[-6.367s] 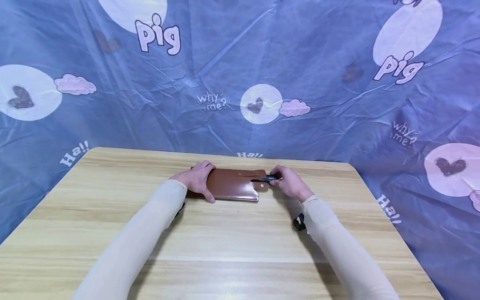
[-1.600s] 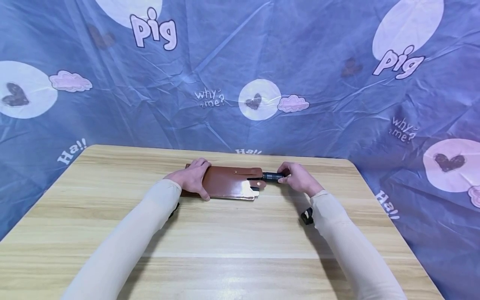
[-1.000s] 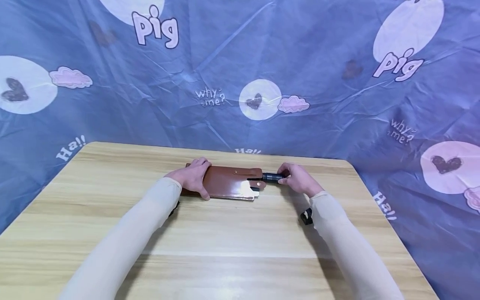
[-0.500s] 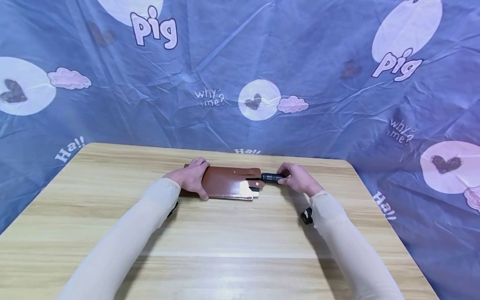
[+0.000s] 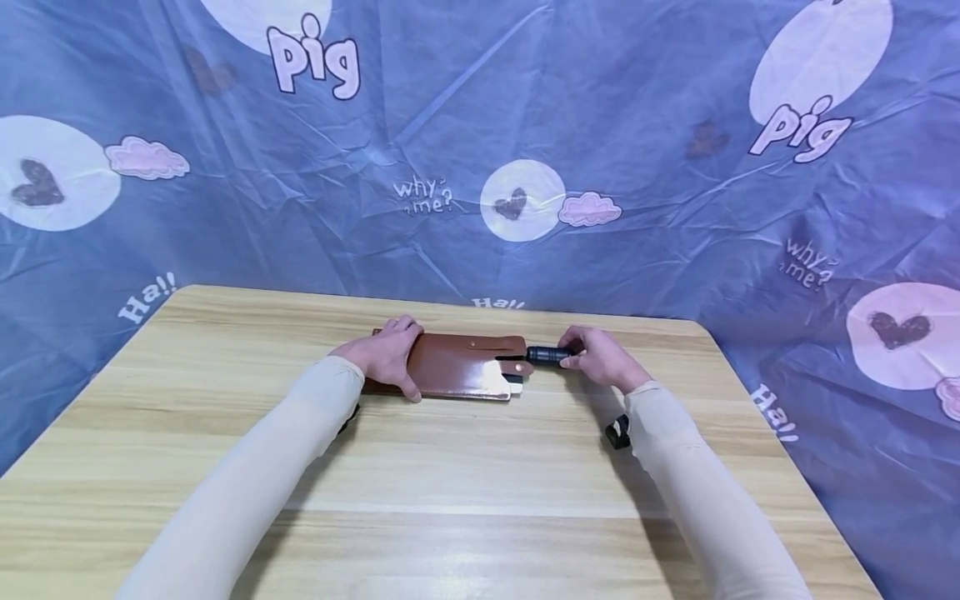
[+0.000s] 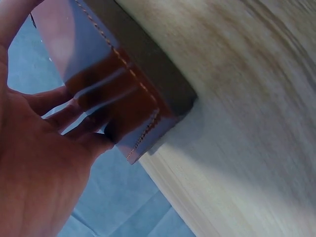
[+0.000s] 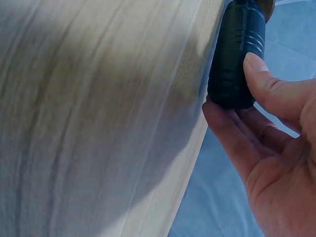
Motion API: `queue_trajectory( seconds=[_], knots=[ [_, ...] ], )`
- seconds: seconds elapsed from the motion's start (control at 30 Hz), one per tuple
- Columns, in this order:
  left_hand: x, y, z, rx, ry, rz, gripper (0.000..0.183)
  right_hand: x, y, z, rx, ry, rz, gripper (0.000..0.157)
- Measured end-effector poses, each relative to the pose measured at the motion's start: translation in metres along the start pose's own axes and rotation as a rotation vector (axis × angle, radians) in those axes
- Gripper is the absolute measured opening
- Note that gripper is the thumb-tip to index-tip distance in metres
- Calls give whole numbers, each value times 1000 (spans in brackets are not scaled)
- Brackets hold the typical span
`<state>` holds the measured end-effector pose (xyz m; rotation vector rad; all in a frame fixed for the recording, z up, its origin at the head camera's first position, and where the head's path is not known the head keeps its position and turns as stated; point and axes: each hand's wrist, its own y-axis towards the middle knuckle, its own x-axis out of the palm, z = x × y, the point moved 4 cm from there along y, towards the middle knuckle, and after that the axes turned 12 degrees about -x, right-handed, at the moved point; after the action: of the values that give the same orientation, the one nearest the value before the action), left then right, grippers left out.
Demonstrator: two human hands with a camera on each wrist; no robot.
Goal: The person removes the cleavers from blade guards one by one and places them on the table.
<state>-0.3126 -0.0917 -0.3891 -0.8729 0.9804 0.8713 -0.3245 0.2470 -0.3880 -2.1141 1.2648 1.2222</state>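
Note:
A brown leather sheath (image 5: 450, 368) lies flat near the table's far edge. From its right end sticks the black ribbed handle (image 5: 546, 357) of a cleaver; a small corner of the blade (image 5: 516, 388) shows below the snap strap (image 5: 514, 367), and the rest is hidden inside. My left hand (image 5: 386, 357) holds the sheath's left end, thumb at the near edge and fingers over the far edge. In the left wrist view its fingers spread along the stitched leather (image 6: 118, 94). My right hand (image 5: 602, 360) pinches the handle's butt; the right wrist view shows the thumb (image 7: 261, 74) on top.
The light wood table (image 5: 465, 483) spreads out in front of the sheath, with its back edge just behind both hands. A blue printed cloth (image 5: 450, 258) hangs behind the table. A black wrist device (image 5: 618, 432) is under the right forearm.
Since the earliest frame the right hand has moved right and grips the handle farther out; the blade corner has come out of the sheath. The latest half second shows a slight further rightward slide.

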Motion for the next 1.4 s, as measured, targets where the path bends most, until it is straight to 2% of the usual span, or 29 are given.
queue_trajectory(
  seconds=[0.23,1.0,1.4],
  knots=[
    [0,0,1,9,-12,17,112,-3,0,-2,-19,25,12,23],
    [0,4,5,31,-21,20,112,-12,-8,3,16,18,6,24],
    [3,-1,0,41,-10,24,110,-7,-8,2,28,36,0,25]
  ],
)
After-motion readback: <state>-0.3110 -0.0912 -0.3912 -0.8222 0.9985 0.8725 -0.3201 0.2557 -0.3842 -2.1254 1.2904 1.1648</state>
